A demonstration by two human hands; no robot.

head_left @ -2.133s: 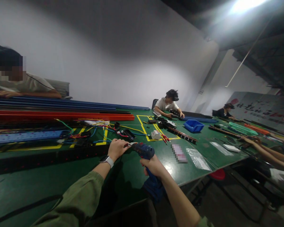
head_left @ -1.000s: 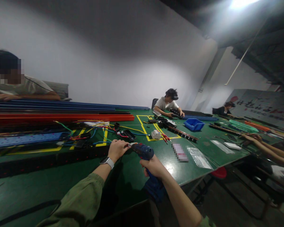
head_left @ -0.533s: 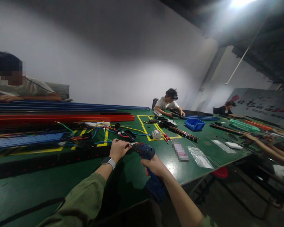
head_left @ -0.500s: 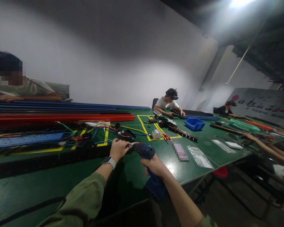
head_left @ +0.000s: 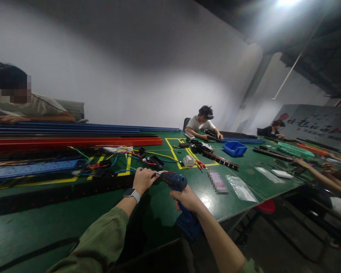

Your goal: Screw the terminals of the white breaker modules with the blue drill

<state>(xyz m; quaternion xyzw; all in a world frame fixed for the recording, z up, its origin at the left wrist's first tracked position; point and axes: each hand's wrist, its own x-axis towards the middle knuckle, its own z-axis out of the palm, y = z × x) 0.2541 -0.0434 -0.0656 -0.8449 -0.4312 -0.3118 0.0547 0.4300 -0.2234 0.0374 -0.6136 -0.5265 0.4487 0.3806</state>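
My right hand [head_left: 186, 198] is wrapped round the grip of a blue cordless drill [head_left: 174, 182], whose nose points left over the green table [head_left: 74, 216]. My left hand [head_left: 143, 179], with a watch on the wrist, is closed at the end of a long black strip [head_left: 59, 191] right at the drill's tip; what its fingers pinch is too small to make out. The strip runs left along the table.
Long red [head_left: 74, 142] and blue rails [head_left: 74, 126], a blue perforated strip [head_left: 31, 168] and loose coloured wires [head_left: 122, 155] lie beyond my hands. A blue bin [head_left: 234, 148] and clear bags [head_left: 241, 189] sit to the right. Other people work at the far side and right edge.
Both hands and the drill stay in place at the strip's end. The view has shifted very slightly.
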